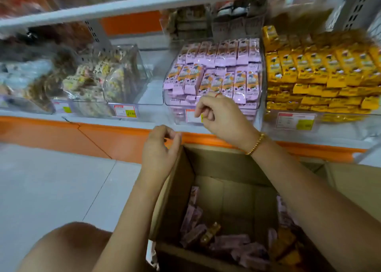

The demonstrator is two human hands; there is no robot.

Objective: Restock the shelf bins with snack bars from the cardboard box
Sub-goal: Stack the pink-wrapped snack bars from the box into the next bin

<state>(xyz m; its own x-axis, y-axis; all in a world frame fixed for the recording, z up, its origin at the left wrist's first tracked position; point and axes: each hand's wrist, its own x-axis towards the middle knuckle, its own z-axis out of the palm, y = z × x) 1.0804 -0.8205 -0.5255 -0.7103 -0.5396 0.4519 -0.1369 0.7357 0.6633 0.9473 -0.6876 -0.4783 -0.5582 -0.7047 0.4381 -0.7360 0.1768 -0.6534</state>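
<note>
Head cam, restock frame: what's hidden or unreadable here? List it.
1. price tag on the pink-bar bin: partly behind the right hand.
2. snack-mix bin tag: print blurred, too small.
3. left hand and right hand: palms face away, any grip hidden.
4. cardboard box: near side cut off by the bottom edge; bars inside shadowed.
5. back-row packets: motion-blurred.

The left hand (159,150) is raised with its back toward the camera, fingers curled toward the thumb, gripping nothing visible; the right hand (218,117) reaches higher and further forward, wrist bent, fingers curled inward, likewise empty; a bare knee (68,247) shows lower left.
</note>
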